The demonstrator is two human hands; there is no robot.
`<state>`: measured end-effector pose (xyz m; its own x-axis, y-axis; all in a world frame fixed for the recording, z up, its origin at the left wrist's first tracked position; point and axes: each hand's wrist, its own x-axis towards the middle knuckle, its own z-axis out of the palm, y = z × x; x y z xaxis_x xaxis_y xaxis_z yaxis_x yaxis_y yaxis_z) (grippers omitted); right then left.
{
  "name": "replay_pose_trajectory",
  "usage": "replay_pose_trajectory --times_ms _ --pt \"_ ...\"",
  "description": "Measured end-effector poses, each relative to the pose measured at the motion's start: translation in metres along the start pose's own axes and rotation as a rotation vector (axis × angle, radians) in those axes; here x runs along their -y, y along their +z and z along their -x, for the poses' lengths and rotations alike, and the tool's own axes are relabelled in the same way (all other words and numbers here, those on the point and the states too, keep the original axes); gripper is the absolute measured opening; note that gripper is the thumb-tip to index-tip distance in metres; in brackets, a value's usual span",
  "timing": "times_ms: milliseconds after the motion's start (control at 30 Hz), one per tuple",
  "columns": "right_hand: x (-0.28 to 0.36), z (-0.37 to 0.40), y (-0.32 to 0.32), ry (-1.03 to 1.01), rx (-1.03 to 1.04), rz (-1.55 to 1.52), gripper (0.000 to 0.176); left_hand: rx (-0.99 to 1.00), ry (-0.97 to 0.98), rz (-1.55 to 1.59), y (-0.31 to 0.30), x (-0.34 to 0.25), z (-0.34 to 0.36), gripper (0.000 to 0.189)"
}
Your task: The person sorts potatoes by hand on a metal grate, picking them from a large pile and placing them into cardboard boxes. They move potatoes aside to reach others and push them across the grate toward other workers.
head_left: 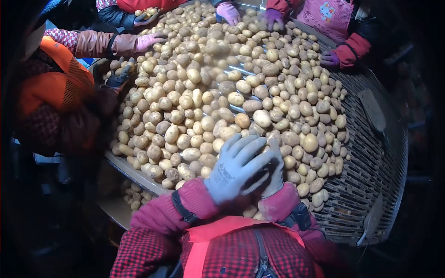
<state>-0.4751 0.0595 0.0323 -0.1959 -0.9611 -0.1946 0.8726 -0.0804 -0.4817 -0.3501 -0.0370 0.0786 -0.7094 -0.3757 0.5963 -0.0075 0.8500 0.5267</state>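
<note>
My left hand (238, 169), in a pale grey work glove, is at the near edge of a big heap of potatoes (262, 118). Its fingers are stretched out and cross in front of my right hand (276, 173). The right hand wears a similar glove and is turned edge-on against the left, with most of its fingers hidden. The two gloves overlap closely, and whether a potato is between them cannot be made out. Loose potatoes of mixed sizes surround both hands on the far side.
The potatoes lie on a slatted metal sorting table (357, 185). Two flat paddle-like pieces (372, 110) lie on its right side. A metal rim (134, 175) borders the near left. Co-workers' gloved hands (150, 41) reach in from the left and far side.
</note>
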Motion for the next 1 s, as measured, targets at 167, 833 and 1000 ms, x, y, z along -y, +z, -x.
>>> replay_pose_trajectory --times_ms 167,833,1000 --pt "-0.008 0.019 0.011 -0.122 -0.074 0.263 0.055 0.071 -0.031 -0.022 -0.013 -0.01 0.005 0.056" --pt "0.026 0.007 -0.004 0.141 -0.164 -0.258 0.058 0.573 -0.47 -0.361 -0.006 0.11 -0.004 0.057" --pt "0.02 0.007 -0.024 0.135 -0.061 -0.358 0.058 0.422 -0.372 -0.14 0.035 0.119 -0.018 0.054"
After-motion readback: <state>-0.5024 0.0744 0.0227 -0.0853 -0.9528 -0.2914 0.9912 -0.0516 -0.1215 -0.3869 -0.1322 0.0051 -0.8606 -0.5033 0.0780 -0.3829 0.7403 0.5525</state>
